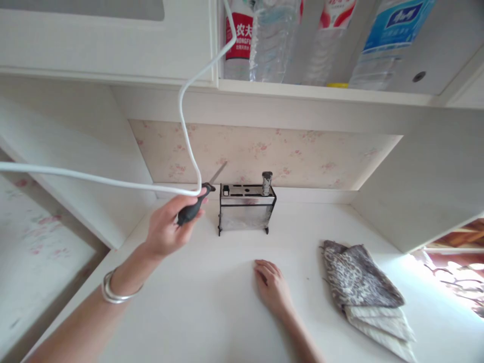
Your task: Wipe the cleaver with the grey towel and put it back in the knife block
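My left hand (166, 227) is closed round the black handle of a knife (194, 206). Its thin blade points up and to the right, toward the wall above the knife block (245, 217). The block is a metal and clear holder with slots on top, standing against the back wall; one grey handle (266, 182) sticks up from its right end. My right hand (273, 287) lies flat on the white counter (212, 307), fingers stretched out, in front of the block. A silver bangle (113, 290) sits on my left wrist.
A folded grey patterned cloth (363, 282) lies on the counter at the right. A white cable (185, 116) loops down from the upper shelf and runs off to the left, passing close over my left hand. Several water bottles (272, 40) stand on the shelf above.
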Demonstrator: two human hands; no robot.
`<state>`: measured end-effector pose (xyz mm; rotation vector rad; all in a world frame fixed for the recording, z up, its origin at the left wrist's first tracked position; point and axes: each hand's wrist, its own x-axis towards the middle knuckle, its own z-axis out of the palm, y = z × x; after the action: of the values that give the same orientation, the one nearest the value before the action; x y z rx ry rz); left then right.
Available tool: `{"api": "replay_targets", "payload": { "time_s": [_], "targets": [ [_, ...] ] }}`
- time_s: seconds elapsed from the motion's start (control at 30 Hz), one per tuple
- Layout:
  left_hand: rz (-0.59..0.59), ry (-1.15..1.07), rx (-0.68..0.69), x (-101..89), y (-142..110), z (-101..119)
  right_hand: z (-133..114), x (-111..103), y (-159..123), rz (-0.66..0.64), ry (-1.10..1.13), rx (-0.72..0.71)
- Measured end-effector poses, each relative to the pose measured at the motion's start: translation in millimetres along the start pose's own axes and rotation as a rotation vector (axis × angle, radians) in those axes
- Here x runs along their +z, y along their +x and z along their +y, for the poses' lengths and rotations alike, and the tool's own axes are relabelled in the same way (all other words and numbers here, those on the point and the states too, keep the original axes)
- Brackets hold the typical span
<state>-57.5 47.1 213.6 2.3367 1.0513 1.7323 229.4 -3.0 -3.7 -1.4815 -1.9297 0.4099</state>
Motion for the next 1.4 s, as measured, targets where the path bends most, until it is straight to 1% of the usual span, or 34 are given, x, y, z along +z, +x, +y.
{"api": "replay_targets", "payload": {
  "time_s": [0.03, 0.1, 0.17, 0.23, 0.3, 0.37, 0.43, 0.5, 0.57, 0.63, 0.7, 0.77, 0.8, 0.93, 1.0, 1.07, 1.13, 1.2, 1.3, 1.4],
  "targets": [
    [0.019, 0.075, 0.091, -5.1, -21.5, -2.9, 1.5, 1.6, -0.2, -0.003, 0.018, 0.011],
    [0.023, 0.190, 0.153, -15.4, -61.2, -8.3, 5.3, 3.6, 1.1, -0.011, 0.086, 0.070],
    [0.031, 0.254, 0.109, -25.7, -97.3, -12.3, 8.1, 1.0, 7.9, -0.026, 0.158, 0.147],
    [0.047, 0.291, 0.045, -35.7, -130.7, -14.7, 6.9, -9.8, 23.2, 0.007, 0.217, 0.196],
    [0.048, 0.316, -0.012, -45.1, -162.4, -15.6, 0.2, -29.4, 48.2, 0.116, 0.253, 0.185],
    [0.025, 0.338, -0.074, -53.7, -192.6, -15.1, -10.5, -54.7, 80.4, 0.263, 0.246, 0.160],
    [-0.010, 0.364, -0.147, -61.7, -221.1, -13.1, -21.9, -79.9, 115.4, 0.357, 0.203, 0.142],
    [-0.036, 0.389, -0.213, -69.5, -246.8, -9.6, -31.3, -99.8, 148.8, 0.397, 0.149, 0.118],
    [-0.047, 0.401, -0.273, -77.3, -266.8, -5.2, -38.7, -111.9, 177.0, 0.386, 0.162, 0.119],
    [-0.054, 0.402, -0.343, -85.1, -279.0, -1.5, -45.7, -117.1, 198.3, 0.307, 0.235, 0.196],
    [-0.062, 0.414, -0.444, -92.8, -283.5, 0.1, -53.1, -117.8, 212.3, 0.171, 0.289, 0.290],
    [-0.064, 0.446, -0.537, -99.7, -284.3, -1.4, -60.8, -116.5, 220.3, 0.058, 0.291, 0.328],
    [-0.063, 0.469, -0.568, -102.6, -284.8, -3.2, -64.4, -115.9, 222.5, 0.026, 0.282, 0.325],
    [-0.105, 0.572, -0.614, -108.8, -294.1, -14.6, -75.7, -119.6, 226.1, -0.039, 0.289, 0.292],
    [-0.129, 0.611, -0.600, -109.2, -300.9, -20.5, -79.3, -127.2, 227.9, -0.095, 0.298, 0.286],
    [-0.114, 0.626, -0.557, -108.9, -305.5, -25.1, -82.5, -138.4, 231.4, -0.149, 0.323, 0.276],
    [-0.079, 0.625, -0.527, -108.7, -307.0, -28.1, -87.0, -152.4, 236.6, -0.161, 0.354, 0.260],
    [-0.057, 0.628, -0.527, -108.7, -306.5, -29.9, -94.5, -167.8, 242.8, -0.138, 0.373, 0.242],
    [-0.020, 0.655, -0.524, -108.6, -305.4, -31.3, -111.7, -191.0, 251.4, -0.091, 0.378, 0.208],
    [-0.009, 0.650, -0.511, -108.2, -305.4, -31.9, -131.9, -211.4, 255.8, -0.042, 0.390, 0.151]
  ]
}}
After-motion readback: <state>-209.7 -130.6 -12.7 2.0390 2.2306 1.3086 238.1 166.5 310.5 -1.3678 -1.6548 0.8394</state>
